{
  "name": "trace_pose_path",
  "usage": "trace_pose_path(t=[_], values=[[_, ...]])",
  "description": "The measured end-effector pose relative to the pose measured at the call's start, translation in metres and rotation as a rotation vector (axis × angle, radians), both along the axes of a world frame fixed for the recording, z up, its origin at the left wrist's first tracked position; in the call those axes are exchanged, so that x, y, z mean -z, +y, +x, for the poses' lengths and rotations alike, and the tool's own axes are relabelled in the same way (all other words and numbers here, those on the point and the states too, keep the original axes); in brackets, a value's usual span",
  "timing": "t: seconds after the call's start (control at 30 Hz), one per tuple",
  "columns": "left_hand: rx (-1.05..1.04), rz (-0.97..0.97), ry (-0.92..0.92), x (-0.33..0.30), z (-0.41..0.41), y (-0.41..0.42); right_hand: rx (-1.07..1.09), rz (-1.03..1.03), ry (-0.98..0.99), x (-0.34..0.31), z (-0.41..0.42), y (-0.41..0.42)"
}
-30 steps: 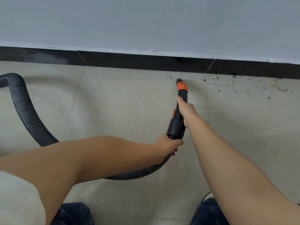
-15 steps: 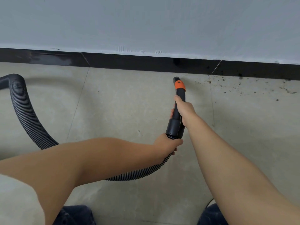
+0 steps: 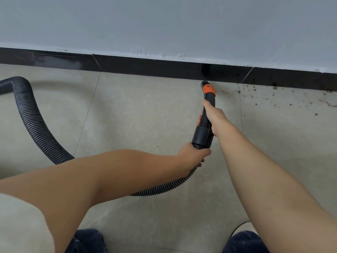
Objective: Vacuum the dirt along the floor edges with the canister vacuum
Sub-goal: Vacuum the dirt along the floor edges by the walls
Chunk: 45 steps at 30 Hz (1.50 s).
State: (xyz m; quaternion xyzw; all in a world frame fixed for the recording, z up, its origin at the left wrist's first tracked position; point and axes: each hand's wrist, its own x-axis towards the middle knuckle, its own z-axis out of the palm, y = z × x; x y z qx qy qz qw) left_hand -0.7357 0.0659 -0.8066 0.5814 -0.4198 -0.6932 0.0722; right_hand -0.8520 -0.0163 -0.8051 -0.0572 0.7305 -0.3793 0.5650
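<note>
The vacuum's black nozzle with an orange band [image 3: 208, 92] points at the foot of the black skirting board [image 3: 145, 67], its tip close to the floor edge. My right hand [image 3: 212, 116] grips the nozzle's handle. My left hand [image 3: 192, 155] holds the ribbed black hose [image 3: 36, 125] just behind the nozzle's cuff. Dark specks of dirt [image 3: 273, 99] lie scattered on the beige tile to the right of the nozzle, along the skirting. The canister itself is out of view.
The hose loops left across the floor and leaves the frame at the left edge. A pale grey wall [image 3: 164, 24] rises above the skirting. My knees in dark trousers [image 3: 87, 241] show at the bottom edge.
The nozzle tip has moved forward to the skirting board, and the specks that lay around it are gone. The remaining dirt now lies to its right.
</note>
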Motion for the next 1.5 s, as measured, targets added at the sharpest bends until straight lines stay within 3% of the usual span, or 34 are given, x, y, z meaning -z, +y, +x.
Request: trace_pose_path(t=[0.53, 1.07, 1.5], values=[[-0.132, 0.053, 0.016, -0.005, 0.009, 0.010, -0.196, -0.004, -0.053, -0.005, 0.025, -0.006], [0.260, 0.060, -0.005, 0.002, 0.001, 0.019, 0.296, 0.010, 0.088, 0.001, -0.012, 0.056], [0.164, 0.050, 0.024, -0.002, -0.009, 0.014, 0.168, 0.008, 0.021, -0.009, -0.017, 0.037]])
